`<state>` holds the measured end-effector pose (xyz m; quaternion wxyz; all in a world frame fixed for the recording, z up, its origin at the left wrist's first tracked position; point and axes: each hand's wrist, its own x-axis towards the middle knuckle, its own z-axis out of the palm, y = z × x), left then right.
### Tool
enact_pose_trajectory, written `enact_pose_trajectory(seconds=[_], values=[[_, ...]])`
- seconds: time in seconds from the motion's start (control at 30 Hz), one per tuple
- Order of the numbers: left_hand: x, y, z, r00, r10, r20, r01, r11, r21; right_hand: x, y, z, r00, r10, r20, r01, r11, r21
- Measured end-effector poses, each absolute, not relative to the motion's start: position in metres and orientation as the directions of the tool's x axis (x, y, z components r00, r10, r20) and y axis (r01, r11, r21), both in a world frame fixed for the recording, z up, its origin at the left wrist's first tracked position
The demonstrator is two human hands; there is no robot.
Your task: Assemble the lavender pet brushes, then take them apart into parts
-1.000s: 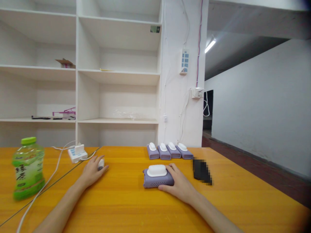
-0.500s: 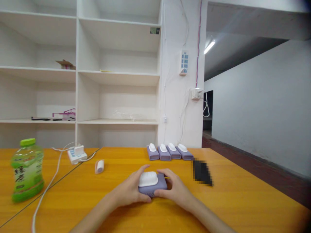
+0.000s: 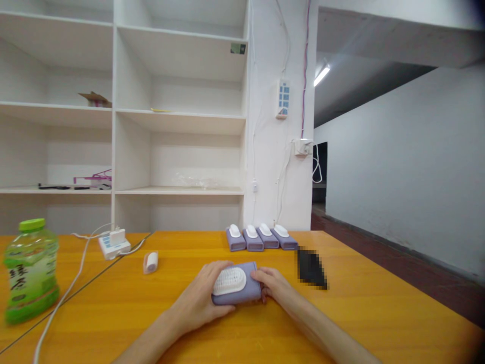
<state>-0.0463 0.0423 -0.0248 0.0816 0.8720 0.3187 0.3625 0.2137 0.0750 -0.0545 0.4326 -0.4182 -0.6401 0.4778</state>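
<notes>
A purple box (image 3: 248, 294) with a white, oval, brush-like piece (image 3: 229, 281) on its top face is held between my hands, over the near middle of the table. My left hand (image 3: 200, 293) wraps its left end, thumb along the near side and fingers over the far edge. At the right end, my right hand (image 3: 273, 284) pinches the corner, with some fingertips curled out of sight behind it. The box is tilted so the textured white top faces me. Whether its underside touches the table is hidden.
Several similar purple boxes (image 3: 254, 244) with white tops stand in a row at the back edge. A black blurred item (image 3: 311, 268) lies to the right. Leftward are a small white roll (image 3: 152, 262), a power strip (image 3: 113, 244) with cable, and a green bottle (image 3: 32, 275).
The box has tilted, showing more of its white top and hiding the front side. My right hand has shifted from spanning its right part to pinching the right end. The view has turned slightly right.
</notes>
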Motion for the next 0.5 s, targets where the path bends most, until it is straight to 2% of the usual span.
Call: enact_pose_trajectory(seconds=[0.27,0.5], values=[[-0.048,0.040,-0.018,0.563,0.604,0.564,0.477,-0.795,0.375,0.217,0.072,-0.047,-0.337,0.920,0.200,0.132,0.257,-0.957],[-0.048,0.039,-0.018,0.580,0.593,0.559,0.448,-0.805,0.389,0.211,0.059,-0.040,-0.331,0.905,0.267,0.076,0.308,-0.948]])
